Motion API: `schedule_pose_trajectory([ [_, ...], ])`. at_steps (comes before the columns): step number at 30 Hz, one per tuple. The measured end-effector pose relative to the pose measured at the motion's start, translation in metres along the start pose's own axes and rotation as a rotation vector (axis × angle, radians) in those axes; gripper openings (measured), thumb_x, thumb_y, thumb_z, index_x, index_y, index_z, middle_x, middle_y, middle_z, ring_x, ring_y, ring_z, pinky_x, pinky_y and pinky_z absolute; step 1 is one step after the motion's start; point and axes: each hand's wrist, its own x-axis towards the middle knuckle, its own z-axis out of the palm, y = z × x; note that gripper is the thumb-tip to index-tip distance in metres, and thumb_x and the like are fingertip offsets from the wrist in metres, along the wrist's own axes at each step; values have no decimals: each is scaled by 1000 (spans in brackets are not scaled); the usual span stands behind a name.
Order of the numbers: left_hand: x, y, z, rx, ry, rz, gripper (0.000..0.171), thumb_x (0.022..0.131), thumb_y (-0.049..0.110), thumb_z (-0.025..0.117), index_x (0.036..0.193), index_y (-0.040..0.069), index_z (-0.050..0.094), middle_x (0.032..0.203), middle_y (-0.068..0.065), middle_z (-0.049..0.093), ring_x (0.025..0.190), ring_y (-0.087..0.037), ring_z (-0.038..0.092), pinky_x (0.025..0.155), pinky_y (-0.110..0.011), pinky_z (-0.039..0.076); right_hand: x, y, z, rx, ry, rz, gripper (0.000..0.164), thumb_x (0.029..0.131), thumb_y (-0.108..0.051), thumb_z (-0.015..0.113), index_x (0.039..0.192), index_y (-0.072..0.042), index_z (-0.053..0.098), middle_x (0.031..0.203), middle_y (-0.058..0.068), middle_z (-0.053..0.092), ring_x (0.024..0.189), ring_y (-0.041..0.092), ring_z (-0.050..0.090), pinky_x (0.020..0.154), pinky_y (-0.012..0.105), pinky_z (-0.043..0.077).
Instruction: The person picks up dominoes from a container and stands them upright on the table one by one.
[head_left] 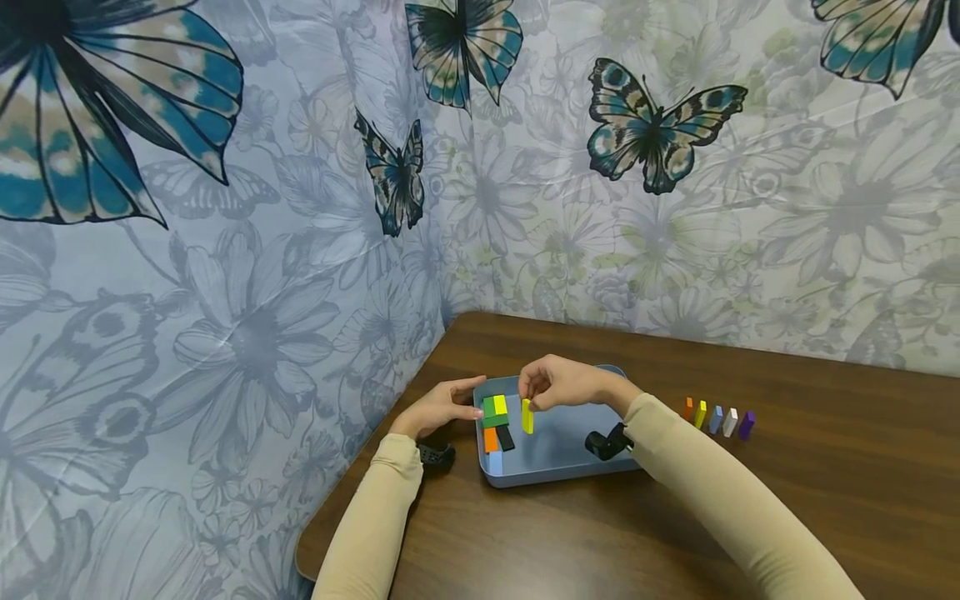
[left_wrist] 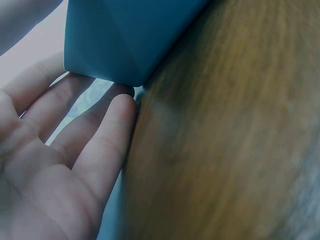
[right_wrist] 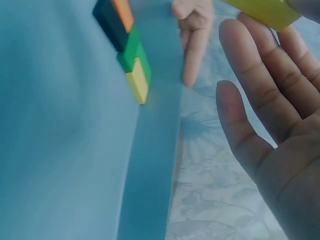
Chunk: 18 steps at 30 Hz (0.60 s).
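Note:
My right hand (head_left: 562, 385) pinches a yellow block (head_left: 528, 418) upright above the blue tray (head_left: 562, 467). In the right wrist view that yellow block (right_wrist: 265, 12) is at the fingertips, partly cut off by the frame's top. My left hand (head_left: 442, 406) is at the tray's left wall, its fingers (left_wrist: 107, 135) extended against the outside in the left wrist view. Along that wall inside the tray lie green blocks (head_left: 495, 421), a yellow block (head_left: 500, 404), an orange block (head_left: 491, 440), a black block (head_left: 506, 437) and a light blue block (head_left: 495, 464).
On the brown wooden table (head_left: 600, 533), right of the tray, stands a row of small upright blocks: orange (head_left: 688, 407), yellow (head_left: 701, 414), blue (head_left: 716, 417), white (head_left: 730, 423) and purple (head_left: 747, 425). Butterfly-patterned walls (head_left: 525, 250) border the table behind and at left.

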Motion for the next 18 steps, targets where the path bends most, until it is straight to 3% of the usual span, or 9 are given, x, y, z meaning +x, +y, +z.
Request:
schedule_pose_trajectory([
  [8,-1,2,1,2,0,-3,73,92,10,71,156,10,37,164,-12,31,151,-38,28,119,-53,32,-14,-9,-7,46,92,-68,12,93,-5,65,103,2,64,91,6,66,78,16,62,73,31,53],
  [15,-3,0,-4,13,-24,10,72,93,11,71,156,10,36,164,-12,29,152,-39,25,120,-54,29,-29,-22,-8,60,188,-98,12,94,-5,63,103,4,63,92,12,68,75,13,59,66,28,49],
  [18,-4,-2,-6,20,-28,16,73,93,12,71,156,10,35,165,-12,29,152,-39,25,120,-55,29,-36,-24,-7,75,241,-96,12,94,-4,63,104,4,62,92,10,68,77,12,61,70,27,52],
])
